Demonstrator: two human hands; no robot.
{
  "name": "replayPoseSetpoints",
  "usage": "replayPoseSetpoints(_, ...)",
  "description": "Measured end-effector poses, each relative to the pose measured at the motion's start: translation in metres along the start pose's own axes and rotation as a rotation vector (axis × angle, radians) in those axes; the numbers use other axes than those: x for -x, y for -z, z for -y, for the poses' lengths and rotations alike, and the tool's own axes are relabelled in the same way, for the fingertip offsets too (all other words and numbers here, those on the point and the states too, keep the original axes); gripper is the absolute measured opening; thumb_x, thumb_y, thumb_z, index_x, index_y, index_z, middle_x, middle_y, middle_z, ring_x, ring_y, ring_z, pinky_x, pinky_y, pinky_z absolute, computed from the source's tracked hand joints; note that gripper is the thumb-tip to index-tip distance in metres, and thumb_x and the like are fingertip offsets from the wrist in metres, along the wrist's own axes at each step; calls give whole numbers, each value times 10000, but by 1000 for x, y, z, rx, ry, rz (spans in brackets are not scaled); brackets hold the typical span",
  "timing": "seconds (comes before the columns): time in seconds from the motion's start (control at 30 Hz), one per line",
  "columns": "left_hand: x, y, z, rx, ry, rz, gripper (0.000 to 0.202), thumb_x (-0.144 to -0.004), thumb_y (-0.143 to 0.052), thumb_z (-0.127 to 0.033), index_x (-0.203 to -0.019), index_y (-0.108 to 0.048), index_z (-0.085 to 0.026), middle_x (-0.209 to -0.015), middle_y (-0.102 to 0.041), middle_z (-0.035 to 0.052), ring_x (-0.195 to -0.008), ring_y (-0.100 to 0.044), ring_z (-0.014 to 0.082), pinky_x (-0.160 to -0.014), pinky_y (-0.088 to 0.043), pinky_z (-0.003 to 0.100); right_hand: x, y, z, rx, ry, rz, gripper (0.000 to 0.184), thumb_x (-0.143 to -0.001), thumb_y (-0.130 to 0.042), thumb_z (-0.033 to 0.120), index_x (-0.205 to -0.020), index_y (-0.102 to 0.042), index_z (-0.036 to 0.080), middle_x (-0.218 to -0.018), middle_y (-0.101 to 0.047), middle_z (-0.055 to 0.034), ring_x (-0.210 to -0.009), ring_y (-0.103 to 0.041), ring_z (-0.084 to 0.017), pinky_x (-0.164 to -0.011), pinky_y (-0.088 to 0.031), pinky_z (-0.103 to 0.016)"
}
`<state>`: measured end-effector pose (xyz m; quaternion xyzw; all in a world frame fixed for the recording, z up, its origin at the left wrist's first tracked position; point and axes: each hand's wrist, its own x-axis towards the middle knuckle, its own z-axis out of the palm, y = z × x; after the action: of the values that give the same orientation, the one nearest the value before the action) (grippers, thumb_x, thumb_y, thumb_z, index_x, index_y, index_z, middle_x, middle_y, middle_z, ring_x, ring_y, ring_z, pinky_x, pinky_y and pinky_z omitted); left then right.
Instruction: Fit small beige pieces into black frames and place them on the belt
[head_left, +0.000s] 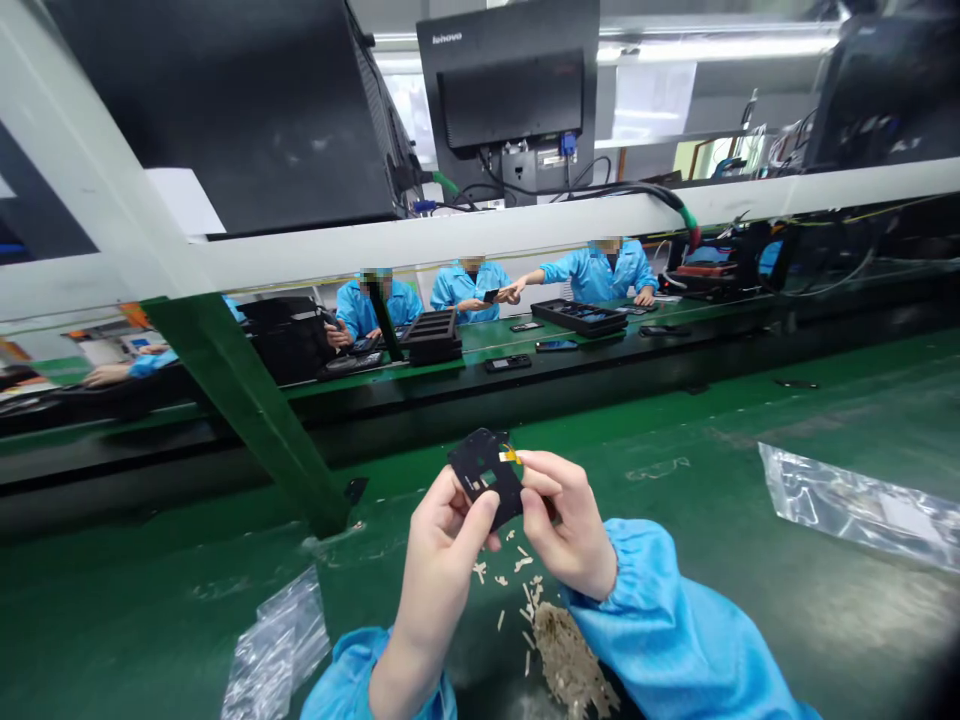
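Note:
My left hand (442, 535) pinches the lower left of a small flat black part (487, 475) held above the green table (675, 520). My right hand (566, 515) grips the same part from the right, fingers curled, with a small yellow tab (511, 455) at its fingertips on the part's top edge. Both sleeves are light blue. A heap of small pale strips (562, 650) lies on the table under my hands.
Clear plastic bags lie at the lower left (274, 645) and at the right (855, 505). A green post (247, 400) slants down ahead. Beyond a belt with phones (508, 363) and black trays (589, 317), several people in blue coats work. Monitors (510, 90) stand on a shelf above.

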<state>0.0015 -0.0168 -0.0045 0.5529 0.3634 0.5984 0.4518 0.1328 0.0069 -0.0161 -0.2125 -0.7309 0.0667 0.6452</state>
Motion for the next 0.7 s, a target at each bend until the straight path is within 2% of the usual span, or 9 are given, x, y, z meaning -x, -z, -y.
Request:
replayPoseSetpoints(0.17,-2,-1,1,22,8,-13,239,-812,-618,-330,-1001,-619,-184,-791,-576,2,-614,-498,69,-481,-440,138,-1,2,-4,74,82,36,437,-861,-399,79,-1269,-394,236,-816,-626,-21,-636,-593,-148,-622,-514,-309)
replayPoseSetpoints(0.3,-4,-2,1,72,29,-4,234,-794,-634,-337,-963,-625,-175,-779,-572,1,-594,-478,64,-462,-426,133,-5,4,0,158,141,25,471,-850,-402,66,-1291,-368,228,-951,-646,-62,-728,-618,-170,-637,-521,-320)
replayPoseSetpoints(0.37,-6,-3,2,92,34,-5,236,-784,-641,-346,-945,-627,-175,-769,-568,-1,-598,-476,67,-447,-413,127,-7,6,0,231,178,30,478,-848,-396,61,-1298,-360,219,-905,-647,-56,-671,-594,-168,-620,-506,-322)
replayPoseSetpoints(0.5,-9,-1,5,46,29,-14,228,-786,-636,-340,-952,-625,-183,-746,-556,-13,-582,-471,62,-453,-407,129,-9,9,-8,347,236,103,469,-830,-380,63,-1283,-367,181,-674,-584,-7,-529,-509,-162,-510,-435,-297)
replayPoseSetpoints(0.7,-14,1,14,35,32,18,208,-793,-629,-335,-922,-621,-173,-748,-550,-18,-546,-459,49,-448,-389,135,-9,11,-19,410,325,196,474,-788,-370,58,-1249,-385,166,-664,-594,-7,-506,-503,-158,-484,-396,-287)
